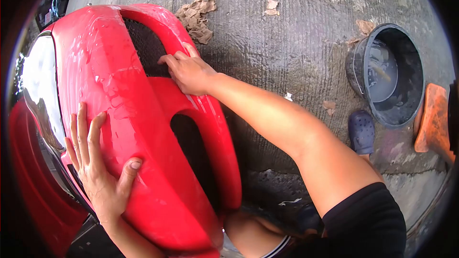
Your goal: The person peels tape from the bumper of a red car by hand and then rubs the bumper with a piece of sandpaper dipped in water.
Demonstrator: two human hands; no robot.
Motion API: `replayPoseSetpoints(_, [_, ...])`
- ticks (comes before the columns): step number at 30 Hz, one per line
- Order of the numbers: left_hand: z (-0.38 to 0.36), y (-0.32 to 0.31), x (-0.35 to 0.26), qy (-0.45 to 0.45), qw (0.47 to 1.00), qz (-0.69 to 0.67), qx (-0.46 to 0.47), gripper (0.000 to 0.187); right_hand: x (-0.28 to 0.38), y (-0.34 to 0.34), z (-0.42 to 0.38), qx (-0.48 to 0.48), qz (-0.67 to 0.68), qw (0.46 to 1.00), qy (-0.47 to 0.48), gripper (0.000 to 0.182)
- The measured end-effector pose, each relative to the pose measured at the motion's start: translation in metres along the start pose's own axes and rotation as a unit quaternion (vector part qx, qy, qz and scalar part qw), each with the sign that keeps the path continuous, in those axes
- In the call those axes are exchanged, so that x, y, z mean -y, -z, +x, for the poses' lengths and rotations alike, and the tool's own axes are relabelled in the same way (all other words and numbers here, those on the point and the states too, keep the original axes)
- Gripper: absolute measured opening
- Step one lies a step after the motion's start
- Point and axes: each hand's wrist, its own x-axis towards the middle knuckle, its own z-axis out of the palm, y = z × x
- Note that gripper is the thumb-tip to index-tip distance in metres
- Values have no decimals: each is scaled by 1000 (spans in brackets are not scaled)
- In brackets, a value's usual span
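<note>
A wet, glossy red car bumper [129, 114] fills the left half of the head view, with dark openings along its right side. My left hand [98, 167] lies flat on its upper surface, fingers spread and thumb out to the side, holding nothing. Farther up, my right hand [191, 72] is at the strip between the two openings, touching the red edge. Its fingers are bent inward toward the mesh grille [143, 43]. The palm side is hidden, so whatever may be under those fingers does not show.
On the right stands a black bucket [356, 69] with some water in it. Beside it is an orange object [430, 114]. Crumpled brown paper or cloth [197, 19] lies by the bumper, and scraps [271, 7] dot the wet concrete. A dark blue clog [361, 131] is on a foot.
</note>
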Motion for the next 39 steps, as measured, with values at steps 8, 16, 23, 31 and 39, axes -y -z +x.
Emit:
replayPoseSetpoints(8, [0,-1,0,2,1000,-4,-6,103,-9,5,-7,-62,70,995,38,51])
replayPoseSetpoints(16, [0,0,-1,1,1000,1,-2,104,-6,14,-11,-55,152,987,7,57])
replayPoseSetpoints(23, [-1,0,-1,-3,1000,3,-4,104,-6,5,-10,-110,167,980,-11,57])
replayPoseSetpoints(31, [-1,-1,0,-4,1000,3,-6,103,2,2,-12,-96,152,983,-40,53])
replayPoseSetpoints(39, [-1,0,-2,-5,1000,2,-5,103,-4,8,-31,-81,119,990,9,38])
